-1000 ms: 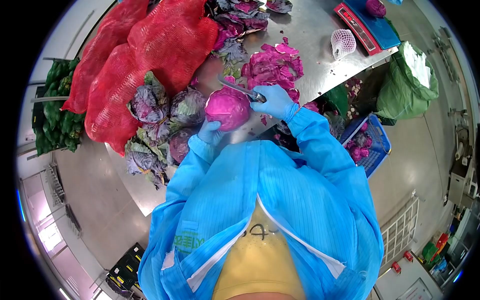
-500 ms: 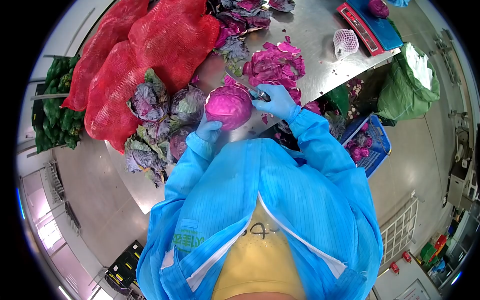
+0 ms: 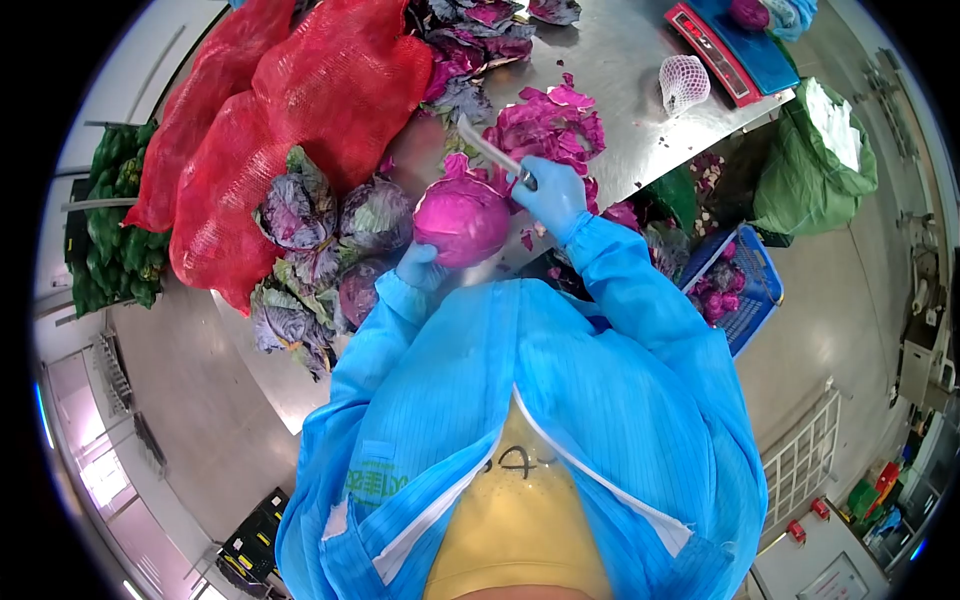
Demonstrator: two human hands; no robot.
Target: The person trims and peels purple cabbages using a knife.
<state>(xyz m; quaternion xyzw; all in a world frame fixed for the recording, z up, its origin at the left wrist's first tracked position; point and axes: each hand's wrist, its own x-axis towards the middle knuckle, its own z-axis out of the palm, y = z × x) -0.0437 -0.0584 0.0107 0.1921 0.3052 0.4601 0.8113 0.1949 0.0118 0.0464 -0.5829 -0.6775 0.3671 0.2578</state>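
A peeled red cabbage [image 3: 462, 222] is held in my left hand [image 3: 420, 267], whose blue-gloved fingers wrap its lower left side. A leaf piece sticks up at the top of the cabbage. My right hand [image 3: 556, 192], gloved in blue too, grips a knife [image 3: 487, 148] by its dark handle. The blade points up and left, over the metal table [image 3: 630, 150], above the cabbage. Beyond the knife lies a heap of purple trimmed leaves [image 3: 548, 125]. To the left of my left hand sit several untrimmed cabbages [image 3: 375, 215] with loose outer leaves.
Full red mesh sacks [image 3: 310, 110] stand at the left. A red and blue scale [image 3: 728, 55] bears another cabbage [image 3: 748, 14], with another person's blue-gloved hand [image 3: 793, 17] at it. Nearby are a white foam net [image 3: 684, 84], a green sack [image 3: 815, 170] and a blue basket [image 3: 748, 290] holding cabbage pieces.
My right hand has lifted the knife slightly away from the cabbage, and its blade points further up. A leaf piece now rises from the cabbage's top. Another person's hand has reached the scale.
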